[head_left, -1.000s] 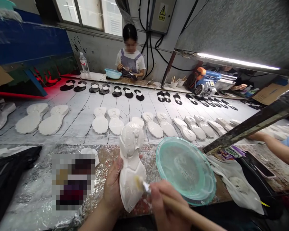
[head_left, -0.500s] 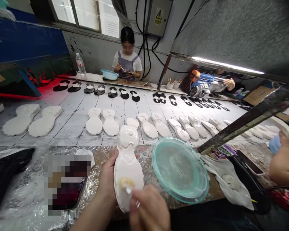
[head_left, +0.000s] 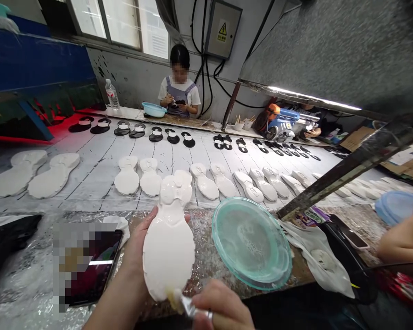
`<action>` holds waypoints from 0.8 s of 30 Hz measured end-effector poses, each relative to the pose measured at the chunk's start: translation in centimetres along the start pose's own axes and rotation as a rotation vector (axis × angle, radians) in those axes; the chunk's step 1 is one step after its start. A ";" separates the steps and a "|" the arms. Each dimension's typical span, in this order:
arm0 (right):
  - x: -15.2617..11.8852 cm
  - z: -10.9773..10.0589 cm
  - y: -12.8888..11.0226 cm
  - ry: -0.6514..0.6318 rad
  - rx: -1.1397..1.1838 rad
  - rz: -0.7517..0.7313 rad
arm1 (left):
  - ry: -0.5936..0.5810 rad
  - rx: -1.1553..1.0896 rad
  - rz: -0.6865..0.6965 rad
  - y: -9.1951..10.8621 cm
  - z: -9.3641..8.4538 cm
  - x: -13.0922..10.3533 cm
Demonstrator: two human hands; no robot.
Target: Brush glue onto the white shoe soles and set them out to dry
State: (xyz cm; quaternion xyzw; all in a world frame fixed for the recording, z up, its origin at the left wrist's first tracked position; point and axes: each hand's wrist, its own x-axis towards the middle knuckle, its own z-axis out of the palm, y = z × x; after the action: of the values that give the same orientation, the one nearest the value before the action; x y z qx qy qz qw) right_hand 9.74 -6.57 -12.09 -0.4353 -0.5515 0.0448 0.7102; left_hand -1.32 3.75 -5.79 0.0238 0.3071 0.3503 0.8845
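A white shoe sole [head_left: 169, 247] is tilted up in front of me, its heel end wet and glossy. My left hand [head_left: 137, 261] grips it from behind, with fingertips showing on both sides of its narrow waist. In my right hand [head_left: 223, 305] is a brush [head_left: 189, 305] with a metal ferrule and pale yellowish bristles. Those bristles touch the sole's lower edge at the toe end. Just right of the sole stands a round turquoise bowl [head_left: 217, 247] holding clear liquid.
White soles [head_left: 204, 183] lie in pairs along the belt [head_left: 99, 178], with black sole pieces [head_left: 155, 134] beyond. A phone [head_left: 96, 275] lies left. A slanting metal post [head_left: 330, 183] rises at right. Co-workers sit across the belt; another person's arm [head_left: 404, 243] reaches in at right.
The brush has moved from the middle of the sole's wide part down to its lower edge. My left hand and the sole appear slightly further left as the view shifts.
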 end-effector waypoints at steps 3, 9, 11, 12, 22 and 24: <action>1.6 -3.0 1.6 -0.303 -0.046 0.338 | -0.060 0.007 -0.046 -0.3 -0.2 -0.3; 2.8 -5.7 2.1 -0.331 0.028 0.295 | 0.011 0.071 -0.034 -1.2 0.4 -0.8; 2.9 -5.3 1.8 -0.418 0.104 0.174 | 0.018 0.074 -0.049 -1.6 1.1 -1.1; 3.2 -5.0 1.7 -0.409 0.087 0.188 | 0.023 0.088 -0.032 -1.7 1.5 -1.2; 4.4 -3.1 0.4 -0.126 0.009 0.511 | 0.027 0.313 0.317 -2.9 1.5 -1.2; 4.7 -3.0 0.8 -0.065 0.011 0.574 | 0.097 0.319 0.392 -3.0 1.4 -1.2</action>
State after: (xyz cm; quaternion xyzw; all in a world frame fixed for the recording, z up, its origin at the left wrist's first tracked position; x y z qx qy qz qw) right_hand 14.43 -5.22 -9.14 -0.5681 -0.4282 0.2608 0.6526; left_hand 0.60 0.96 -4.83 0.2051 0.3901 0.4629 0.7691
